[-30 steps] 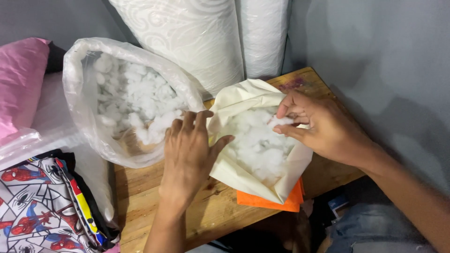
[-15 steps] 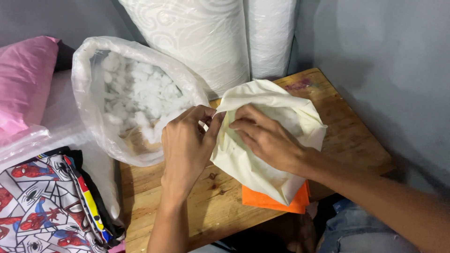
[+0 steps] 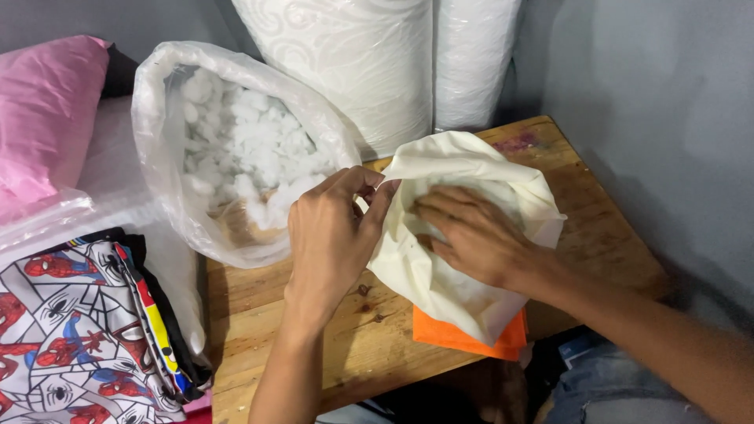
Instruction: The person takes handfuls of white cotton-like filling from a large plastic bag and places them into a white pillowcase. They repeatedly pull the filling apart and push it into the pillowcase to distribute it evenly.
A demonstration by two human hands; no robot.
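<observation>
Far left: pink plastic-wrapped bundle (image 3: 43, 118), and below it a folded cartoon-print fabric (image 3: 71, 330) in white, red and black, with a strip of red, yellow and blue along its edge. Next right: clear plastic bag (image 3: 169, 180), mouth open and tilted toward the camera, holding loose white fibre filling (image 3: 243, 149); it rests partly on the wooden table (image 3: 259, 314). Behind it, two white rolls wrapped in film (image 3: 353, 63) stand upright against the grey wall. Centre: left hand (image 3: 334, 235), fingers curled, thumb and fingertips pinching the near-left rim of the cream fabric cover (image 3: 440, 275) and holding its mouth open. The cover is pale cream, soft and creased, puffed out in the body, lying on the table just right of the plastic bag; white filling shows inside the opening. Right hand (image 3: 475, 235) is inside the mouth, fingers spread flat, palm down on the filling; cannot tell whether it grips any. Beneath the cover's lower end, an orange folded cloth (image 3: 459, 338) lies at the table edge
</observation>
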